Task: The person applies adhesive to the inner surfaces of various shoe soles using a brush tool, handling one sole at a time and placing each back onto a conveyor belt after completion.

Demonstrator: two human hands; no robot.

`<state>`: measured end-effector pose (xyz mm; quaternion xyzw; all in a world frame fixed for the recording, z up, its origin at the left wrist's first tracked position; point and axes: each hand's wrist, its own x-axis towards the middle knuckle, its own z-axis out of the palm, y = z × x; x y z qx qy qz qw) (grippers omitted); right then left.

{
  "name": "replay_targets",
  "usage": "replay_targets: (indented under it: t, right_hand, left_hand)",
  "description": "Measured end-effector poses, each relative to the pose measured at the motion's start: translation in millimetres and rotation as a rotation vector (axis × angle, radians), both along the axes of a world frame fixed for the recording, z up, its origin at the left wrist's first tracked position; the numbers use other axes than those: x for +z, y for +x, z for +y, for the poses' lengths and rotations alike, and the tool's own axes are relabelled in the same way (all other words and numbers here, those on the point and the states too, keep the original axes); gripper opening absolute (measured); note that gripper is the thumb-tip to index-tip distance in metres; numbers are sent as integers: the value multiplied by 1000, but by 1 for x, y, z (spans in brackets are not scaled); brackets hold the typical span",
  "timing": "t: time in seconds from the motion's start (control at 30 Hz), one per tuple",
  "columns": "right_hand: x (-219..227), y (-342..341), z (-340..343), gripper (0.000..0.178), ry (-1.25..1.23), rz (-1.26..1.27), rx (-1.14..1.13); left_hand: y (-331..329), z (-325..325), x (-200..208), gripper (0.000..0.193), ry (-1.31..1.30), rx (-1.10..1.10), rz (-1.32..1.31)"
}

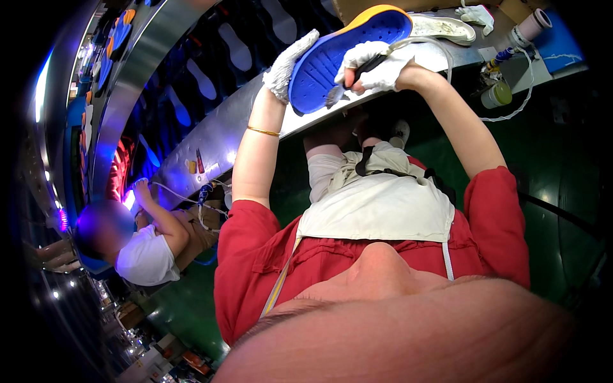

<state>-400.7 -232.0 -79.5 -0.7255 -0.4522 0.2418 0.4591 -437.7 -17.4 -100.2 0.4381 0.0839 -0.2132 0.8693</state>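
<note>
A blue shoe sole with an orange edge is held up over the bench's front edge, its grooved and pitted face showing. My left hand, in a white knit glove, grips the sole along its left side. In my gloved right hand is a brush with a dark handle and a pale hose at its back. The bristles are at the lower right rim of the sole; whether they touch it I cannot tell. My right thumb and fingers are closed round the handle.
Behind the sole lies a white shoe sole, with a white glove nearby. A conveyor carrying several soles runs along the bench. At right are a tape roll and a small jar. A co-worker sits at left.
</note>
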Motion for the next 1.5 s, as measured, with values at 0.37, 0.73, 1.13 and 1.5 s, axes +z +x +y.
replay_targets:
  t: [0.37, 0.73, 1.13, 1.5]
  right_hand:
    - [-18, -38, 3, 10, 347, -12, -335]
    - [-16, -50, 12, 10, 535, -103, -271]
    - [31, 53, 8, 15, 439, 238, -350]
    - [11, 3, 4, 14, 334, -16, -263]
  left_hand:
    - [-14, -21, -28, 58, -400, 309, -282]
    - [-32, -39, -42, 57, -397, 501, -317]
    - [-66, -47, -16, 78, -614, 180, -315]
    - [-60, -23, -32, 64, -435, 397, -312]
